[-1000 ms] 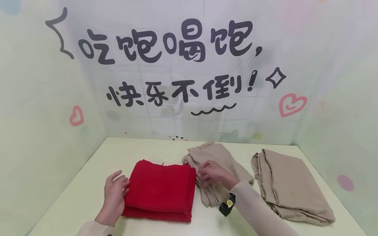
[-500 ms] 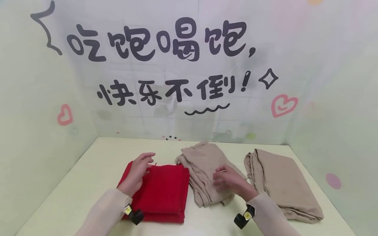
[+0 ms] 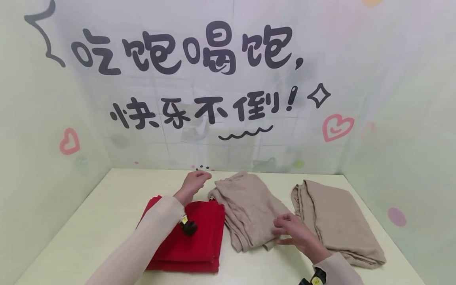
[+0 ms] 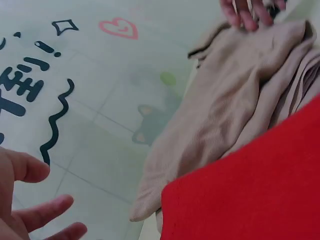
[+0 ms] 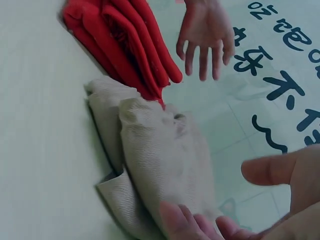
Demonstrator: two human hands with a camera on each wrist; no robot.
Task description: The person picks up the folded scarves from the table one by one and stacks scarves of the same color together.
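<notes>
In the head view a folded red cloth (image 3: pixel 199 241) lies at the left, with a folded beige garment (image 3: pixel 249 209) beside it in the middle. My left hand (image 3: pixel 193 185) is above the red cloth's back edge, near the beige garment's far left corner, holding nothing; its fingers look spread in the left wrist view. At the beige garment's right front side is my right hand (image 3: pixel 295 233), fingers apart and holding nothing. In the right wrist view its fingertips (image 5: pixel 172 215) overlap the beige garment's edge; whether they touch it I cannot tell.
A second folded beige garment (image 3: pixel 338 221) lies at the table's right side. The pale table (image 3: pixel 85 221) is enclosed by a printed back wall (image 3: pixel 199 150) and side walls. Each wrist carries a small black camera.
My left hand has moved from the red cloth's left side, over it, to its back edge. The right hand has shifted right and toward me, off the middle garment's left part.
</notes>
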